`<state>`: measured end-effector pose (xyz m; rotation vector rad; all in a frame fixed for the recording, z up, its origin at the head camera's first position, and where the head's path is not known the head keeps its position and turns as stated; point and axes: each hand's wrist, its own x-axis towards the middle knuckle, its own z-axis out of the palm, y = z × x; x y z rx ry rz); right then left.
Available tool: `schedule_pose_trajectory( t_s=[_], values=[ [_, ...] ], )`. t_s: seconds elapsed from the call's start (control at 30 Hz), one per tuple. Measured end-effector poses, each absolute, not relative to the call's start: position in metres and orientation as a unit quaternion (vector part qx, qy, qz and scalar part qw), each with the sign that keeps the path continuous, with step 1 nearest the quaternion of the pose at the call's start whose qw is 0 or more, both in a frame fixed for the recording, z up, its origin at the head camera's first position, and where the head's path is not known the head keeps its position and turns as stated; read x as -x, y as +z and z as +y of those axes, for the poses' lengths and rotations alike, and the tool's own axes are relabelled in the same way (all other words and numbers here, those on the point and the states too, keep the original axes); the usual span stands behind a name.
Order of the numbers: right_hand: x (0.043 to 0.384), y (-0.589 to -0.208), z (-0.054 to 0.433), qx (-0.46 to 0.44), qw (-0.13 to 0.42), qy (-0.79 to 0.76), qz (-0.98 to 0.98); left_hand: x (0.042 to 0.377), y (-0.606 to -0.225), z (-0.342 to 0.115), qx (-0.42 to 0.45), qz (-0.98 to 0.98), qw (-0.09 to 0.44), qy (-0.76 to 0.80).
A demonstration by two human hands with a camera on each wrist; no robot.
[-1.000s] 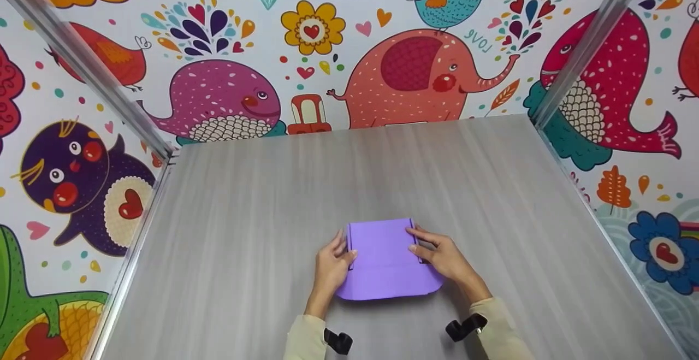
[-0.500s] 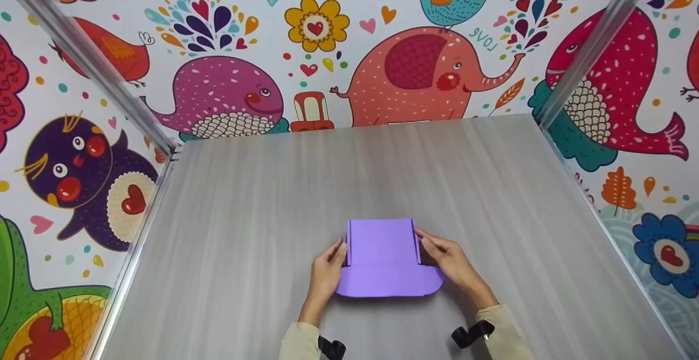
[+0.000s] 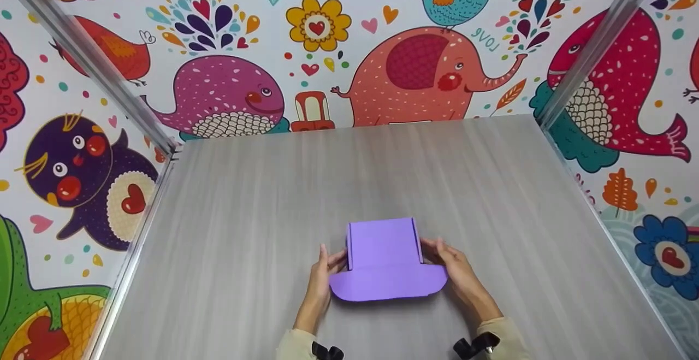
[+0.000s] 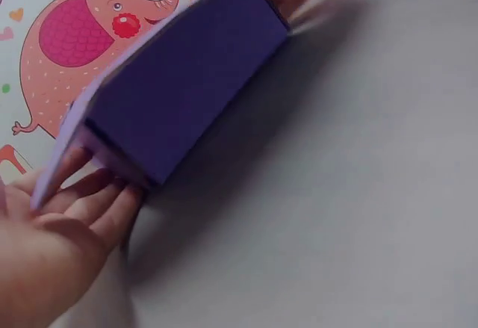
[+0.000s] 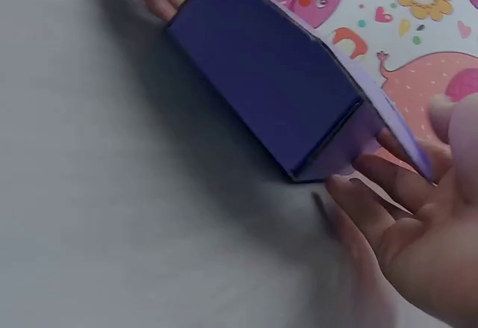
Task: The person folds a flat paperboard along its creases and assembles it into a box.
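A purple cardboard box sits near the front of the table, its lid closed over the top and a wide flap with rounded corners sticking out toward me. My left hand is at the box's left side, fingers extended against the side wall beneath the flap, thumb raised away. On the opposite side my right hand touches the wall with its straight fingers, also under the flap's end. Both wrist views show the dark front wall of the box, with the fingertips low along its side.
The grey wood-grain table extends behind and around the box. Cartoon-printed panels stand at the back and both sides, with metal posts at the back corners. Black wrist straps sit over pale sleeves.
Both thumbs have come off the box's top edges, and the hands have slid down beside its walls. The flap now spreads wider toward me. The box stays in nearly the same place.
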<state>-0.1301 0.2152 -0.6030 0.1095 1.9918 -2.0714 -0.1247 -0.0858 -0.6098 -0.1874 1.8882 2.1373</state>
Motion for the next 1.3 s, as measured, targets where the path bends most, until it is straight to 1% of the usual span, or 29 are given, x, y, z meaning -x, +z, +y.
schedule_pose_trajectory(
  t_s=[0.13, 0.23, 0.3, 0.43, 0.57, 0.67, 0.83, 0.93, 1.0, 1.17, 1.3],
  values=[
    [0.129, -0.6, 0.22, 0.006, 0.19, -0.775, 0.603, 0.124, -0.605, -0.087, 0.08, 0.639, 0.148, 0.75],
    [0.129, -0.601, 0.223, 0.02, 0.202, -0.789, 0.58, 0.125, -0.602, -0.088, 0.091, 0.604, 0.156, 0.776],
    [0.128, -0.602, 0.223, 0.023, 0.196, -0.788, 0.583, 0.126, -0.599, -0.088, 0.086, 0.584, 0.162, 0.791],
    [0.127, -0.606, 0.222, -0.001, 0.16, -0.772, 0.615, 0.127, -0.594, -0.089, 0.054, 0.549, 0.185, 0.813],
    [0.123, -0.603, 0.217, -0.023, 0.113, -0.744, 0.658, 0.127, -0.588, -0.088, 0.057, 0.515, 0.189, 0.834],
    [0.119, -0.597, 0.208, -0.028, 0.064, -0.707, 0.704, 0.125, -0.583, -0.085, 0.058, 0.512, 0.181, 0.838],
    [0.119, -0.591, 0.194, 0.001, -0.024, -0.673, 0.739, 0.128, -0.577, -0.079, -0.006, 0.55, 0.187, 0.814],
    [0.121, -0.587, 0.19, 0.004, -0.05, -0.664, 0.746, 0.129, -0.574, -0.075, -0.043, 0.584, 0.171, 0.793],
    [0.122, -0.584, 0.188, -0.015, -0.06, -0.655, 0.753, 0.13, -0.572, -0.071, -0.048, 0.626, 0.136, 0.766],
    [0.122, -0.577, 0.182, -0.077, -0.063, -0.636, 0.765, 0.129, -0.568, -0.061, -0.012, 0.732, 0.047, 0.68],
    [0.122, -0.573, 0.179, -0.105, -0.05, -0.623, 0.774, 0.129, -0.569, -0.056, 0.009, 0.74, 0.027, 0.672]
  ],
)
